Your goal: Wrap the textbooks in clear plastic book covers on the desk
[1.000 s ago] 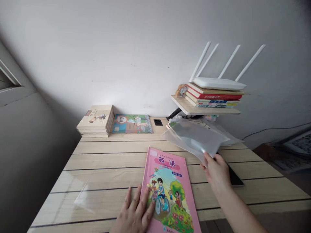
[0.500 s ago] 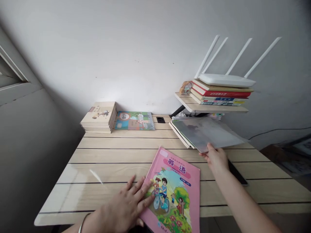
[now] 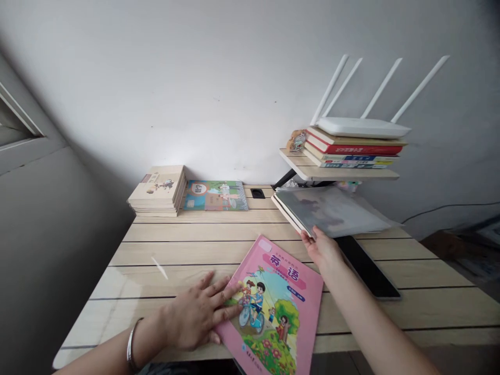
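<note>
A pink English textbook (image 3: 273, 312) lies tilted at the front of the table, a cycling scene on its cover. My left hand (image 3: 199, 312), a silver bangle on its wrist, rests palm down with fingers spread over the book's left edge. Farther back on the right is a stack of books (image 3: 287, 214) topped by a translucent plastic cover (image 3: 347, 208). At the stack's near corner, my right hand (image 3: 322, 250) has its thumb on top and its fingers curled at the edge. A black phone-like slab (image 3: 371, 268) lies partly behind my right forearm.
Back left, a pile of beige books (image 3: 156, 190) stands beside a blue maths textbook (image 3: 216, 195). A white router (image 3: 363, 126) sits on several stacked books (image 3: 351, 151) on a raised shelf (image 3: 339, 172). The table (image 3: 195, 229) has a black socket (image 3: 257, 193) near the wall.
My right hand has moved left along the stack's near edge, and the plastic-covered top lies lower there. More of the black slab shows. My left hand has shifted slightly left on the pink textbook.
</note>
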Motion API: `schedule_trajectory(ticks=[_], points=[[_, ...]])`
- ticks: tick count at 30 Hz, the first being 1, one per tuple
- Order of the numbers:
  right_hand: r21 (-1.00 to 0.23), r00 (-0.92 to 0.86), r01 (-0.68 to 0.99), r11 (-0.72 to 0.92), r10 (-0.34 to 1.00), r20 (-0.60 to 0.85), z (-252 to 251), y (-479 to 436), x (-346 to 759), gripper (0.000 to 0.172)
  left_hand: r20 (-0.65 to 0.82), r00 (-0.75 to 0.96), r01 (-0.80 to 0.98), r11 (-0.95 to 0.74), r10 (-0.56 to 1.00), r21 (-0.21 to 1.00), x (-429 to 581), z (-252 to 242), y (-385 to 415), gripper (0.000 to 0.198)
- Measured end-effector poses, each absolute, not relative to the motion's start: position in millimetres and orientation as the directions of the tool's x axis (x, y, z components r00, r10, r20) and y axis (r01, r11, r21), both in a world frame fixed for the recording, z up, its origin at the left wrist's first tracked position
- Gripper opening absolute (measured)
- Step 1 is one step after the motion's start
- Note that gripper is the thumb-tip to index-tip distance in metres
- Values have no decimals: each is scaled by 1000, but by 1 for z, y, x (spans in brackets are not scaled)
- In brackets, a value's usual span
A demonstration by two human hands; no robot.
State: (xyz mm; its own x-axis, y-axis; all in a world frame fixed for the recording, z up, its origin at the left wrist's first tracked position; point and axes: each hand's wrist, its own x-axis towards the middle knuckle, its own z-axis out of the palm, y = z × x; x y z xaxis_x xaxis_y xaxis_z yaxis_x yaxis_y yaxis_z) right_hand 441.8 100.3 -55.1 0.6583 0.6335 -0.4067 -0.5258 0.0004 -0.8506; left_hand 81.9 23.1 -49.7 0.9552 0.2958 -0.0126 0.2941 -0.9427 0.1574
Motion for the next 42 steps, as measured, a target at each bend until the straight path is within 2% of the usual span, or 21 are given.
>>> schedule_trajectory(ticks=[5, 8, 10, 12, 14, 15, 17, 19, 23, 27, 30, 33, 37, 40, 42], points=[[-825, 637, -566, -14, 628, -447, -54, 106, 438, 12, -35, 947, 322, -938, 320, 127, 83, -46, 17, 71], [-832, 556, -541, -121, 691, -462, -62, 91, 435, 18, -8, 934, 357, -930, 358, 91, 83, -48, 11, 71], [-918, 529, -334, -216, 763, -372, -70, 76, 431, 18, 26, 928, 370, -926, 373, 78, 82, -52, 7, 70], [-970, 475, 59, -237, 861, -182, -75, 67, 423, 20, 32, 923, 382, -922, 384, 70, 81, -55, 3, 69], [-892, 318, 429, -146, 948, -2, -74, 71, 410, 20, 4, 916, 400, -914, 401, 62, 80, -57, 1, 67], [-829, 222, 554, -81, 974, 53, -71, 78, 402, 17, -12, 913, 407, -912, 407, 60, 80, -57, -1, 66], [-727, 83, 686, 19, 991, 105, -62, 103, 381, 14, -37, 906, 424, -904, 422, 58, 81, -57, -5, 65], [-661, 69, 749, -41, 998, 15, -54, 135, 357, 15, -32, 892, 452, -890, 451, 58, 83, -56, -11, 66], [-657, 50, 743, -130, 989, -138, -46, 187, 317, 22, 29, 843, 536, -843, 537, 37, 90, -60, -27, 67], [-726, -94, 673, -141, 957, -273, -41, 201, 299, 34, 192, 831, 541, -838, 521, -67, 94, -76, -35, 79], [-810, -197, 579, -91, 948, -248, -30, 191, 304, 28, 306, 826, 537, -825, 473, -173, 95, -86, -35, 78], [-905, -227, 424, -40, 962, -149, -23, 176, 319, 26, 321, 839, 514, -834, 440, -200, 92, -87, -32, 75], [-977, -142, 211, -38, 988, -69, -27, 171, 340, 25, 247, 862, 469, -882, 442, -57, 84, -74, -22, 83], [-977, -12, 194, -87, 996, -91, -37, 183, 347, 20, 145, 886, 430, -898, 440, 97, 74, -61, 2, 81], [-975, 63, 193, -108, 993, -98, -44, 194, 350, 17, 92, 901, 405, -898, 424, 173, 68, -54, 24, 72]])
